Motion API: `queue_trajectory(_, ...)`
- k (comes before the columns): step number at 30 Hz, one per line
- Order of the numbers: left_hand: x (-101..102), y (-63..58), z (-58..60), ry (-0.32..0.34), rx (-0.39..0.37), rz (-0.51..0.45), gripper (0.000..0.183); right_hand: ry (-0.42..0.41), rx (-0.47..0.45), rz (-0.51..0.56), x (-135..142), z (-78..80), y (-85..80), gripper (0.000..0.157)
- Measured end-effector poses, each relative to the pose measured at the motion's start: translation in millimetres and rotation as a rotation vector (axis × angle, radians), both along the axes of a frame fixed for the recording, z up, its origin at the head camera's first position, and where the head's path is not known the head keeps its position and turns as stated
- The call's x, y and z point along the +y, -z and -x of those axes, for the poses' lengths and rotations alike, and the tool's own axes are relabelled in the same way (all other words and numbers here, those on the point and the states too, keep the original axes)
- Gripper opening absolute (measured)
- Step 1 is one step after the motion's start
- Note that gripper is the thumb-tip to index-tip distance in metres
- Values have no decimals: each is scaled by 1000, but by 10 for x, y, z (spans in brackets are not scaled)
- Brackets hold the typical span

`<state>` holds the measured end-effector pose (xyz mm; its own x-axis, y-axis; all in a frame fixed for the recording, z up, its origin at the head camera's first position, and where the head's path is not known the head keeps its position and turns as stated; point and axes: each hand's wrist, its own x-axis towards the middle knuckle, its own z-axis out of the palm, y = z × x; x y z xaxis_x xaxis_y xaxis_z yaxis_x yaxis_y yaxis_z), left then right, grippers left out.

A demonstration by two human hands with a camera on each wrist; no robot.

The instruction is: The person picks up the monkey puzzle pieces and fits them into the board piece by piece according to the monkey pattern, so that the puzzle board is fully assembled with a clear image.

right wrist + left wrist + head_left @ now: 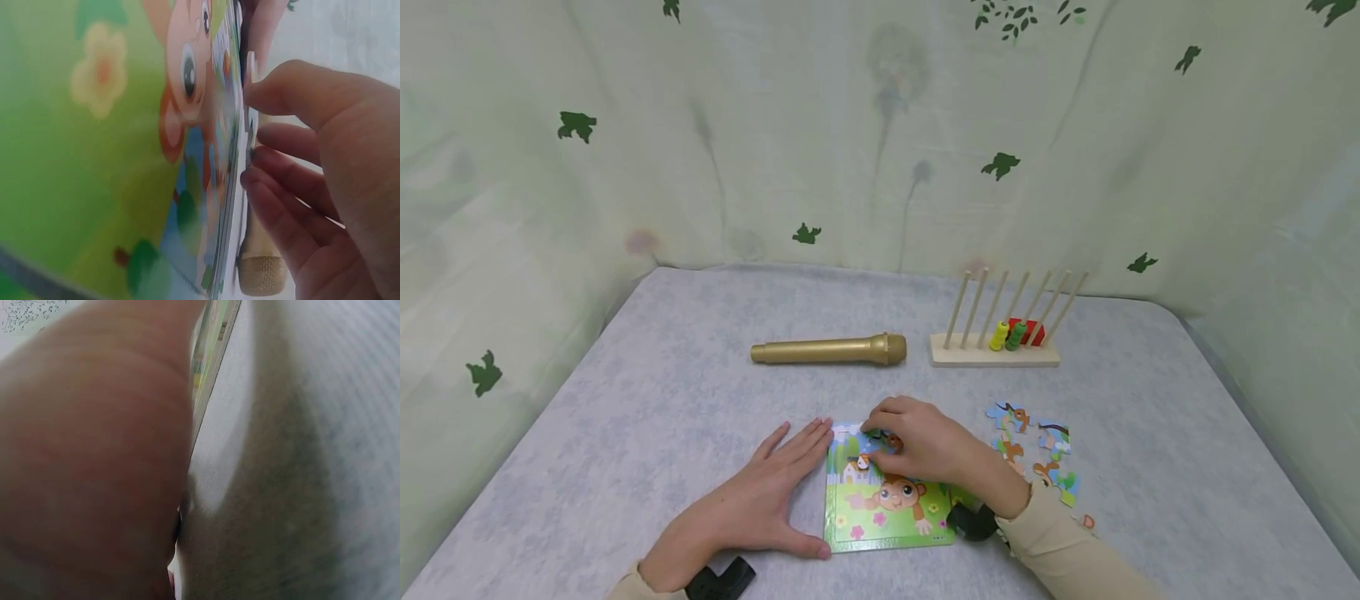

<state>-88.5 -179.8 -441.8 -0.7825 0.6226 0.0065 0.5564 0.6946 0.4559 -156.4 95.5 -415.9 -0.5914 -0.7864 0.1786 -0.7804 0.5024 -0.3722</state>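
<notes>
A jigsaw puzzle board (887,533) with a cartoon monkey, flowers and a small house lies flat on the table; its picture fills much of the right wrist view. My left hand (767,492) rests along its left side, fingers straight, fingertips near the upper left corner and thumb at the lower left. Over the board's upper part, my right hand (921,437) pinches a thin jigsaw piece (252,119) between thumb and fingers. That piece is seen edge-on in the right wrist view, close over the board. My left palm fills much of the left wrist view.
Several loose jigsaw pieces (1052,437) lie right of the board, partly behind my right forearm. Behind it lies a gold toy microphone (820,351). A wooden peg stand (992,358) with upright rods and yellow, green and red pieces stands at the back right.
</notes>
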Motion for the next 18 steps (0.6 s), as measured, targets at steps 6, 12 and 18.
queue_trajectory(6, -4, 2, 2, 7, 22, -3, 130, -6, -3, -33, -47, -1, -12, 28)
queue_trajectory(12, -6, 2, 4, 21, 45, -7, 129, -24, 14, -54, -87, -7, -15, 25)
queue_trajectory(18, -11, 11, 4, 32, 70, -12, 128, -45, 40, -62, -109, -28, -5, 23)
